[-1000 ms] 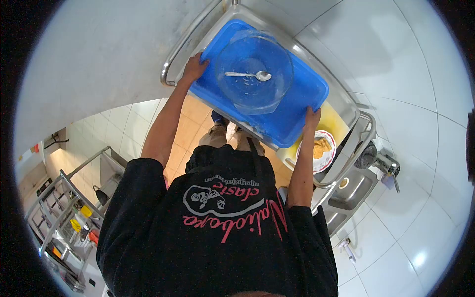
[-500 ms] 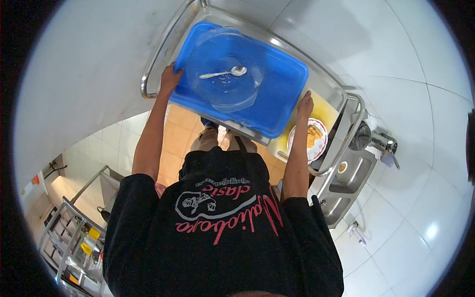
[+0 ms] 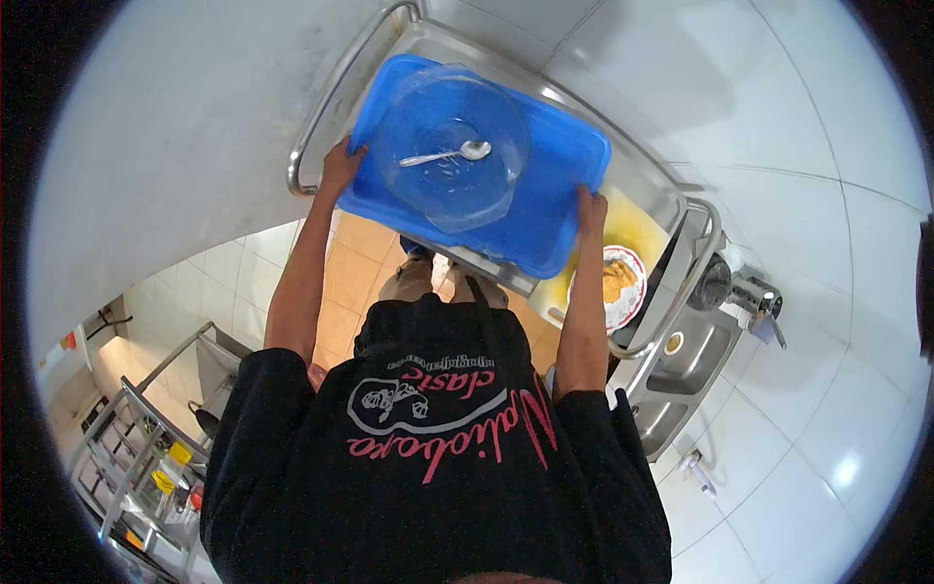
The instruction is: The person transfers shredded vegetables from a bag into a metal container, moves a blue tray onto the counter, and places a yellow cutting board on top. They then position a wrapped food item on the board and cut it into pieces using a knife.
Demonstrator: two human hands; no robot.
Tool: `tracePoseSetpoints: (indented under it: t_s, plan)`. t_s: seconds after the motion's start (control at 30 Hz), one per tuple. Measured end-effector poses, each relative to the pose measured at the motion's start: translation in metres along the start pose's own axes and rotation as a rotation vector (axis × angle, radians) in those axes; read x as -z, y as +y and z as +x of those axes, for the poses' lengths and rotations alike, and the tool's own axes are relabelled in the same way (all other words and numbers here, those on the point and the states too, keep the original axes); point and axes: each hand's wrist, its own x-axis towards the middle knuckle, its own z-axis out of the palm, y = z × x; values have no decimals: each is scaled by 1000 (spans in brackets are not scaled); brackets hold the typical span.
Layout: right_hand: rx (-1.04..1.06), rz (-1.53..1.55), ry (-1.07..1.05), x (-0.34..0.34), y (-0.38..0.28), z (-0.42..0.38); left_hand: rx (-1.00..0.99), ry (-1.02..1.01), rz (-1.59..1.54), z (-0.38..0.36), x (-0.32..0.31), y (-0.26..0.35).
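Note:
Both my hands hold a blue plastic tray (image 3: 559,161), which hangs tilted in this view over the steel cart. My left hand (image 3: 341,165) grips its left edge with the thumb over the rim. At the right edge, my right hand (image 3: 592,209) is closed round the rim. On the tray sits a wide, clear bowl (image 3: 455,206), see-through, with pale scraps at its bottom. A metal spoon (image 3: 474,150) lies inside it. Close to my right forearm is a white plate with a red-patterned rim (image 3: 628,313), carrying yellow-brown food (image 3: 615,280).
The plate rests on a yellow cutting board (image 3: 637,216). Steel rails (image 3: 313,122) bound the steel cart top (image 3: 477,44). To the right are a double sink (image 3: 702,355), a dark round item (image 3: 715,282) and a utensil holder (image 3: 754,292). A metal rack (image 3: 126,457) stands lower left.
The tray, with bowl and spoon, has shifted slightly down and right in view, as has the cart. My right hand now wraps the tray's right rim more closely.

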Motion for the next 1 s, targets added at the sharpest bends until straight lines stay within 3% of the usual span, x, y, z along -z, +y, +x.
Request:
tracePoseSetpoints:
  t_s: [0.17,0.27,0.33,0.43,0.57,0.63,0.87,1.0]
  plan:
    - [-22,-32,13,0,-7,-3,63,-114,-199,-2,-12,-18]
    - [91,36,74,-4,-18,-9,-39,30,-83,-7,-8,-9]
    - [133,-230,128,-1,-27,-14,-146,93,-69,-5,-11,-17]
    - [213,-92,164,2,-36,-20,-47,58,-161,-17,-1,12]
    - [204,71,64,5,-36,-8,18,12,-196,-9,-10,-17]
    - [124,225,-93,8,-43,-5,42,-6,-288,-15,-9,-10]
    - [227,82,-107,15,-63,2,134,33,-288,-36,-9,6]
    - [176,-51,-130,21,-64,8,167,15,-200,-47,-4,19]
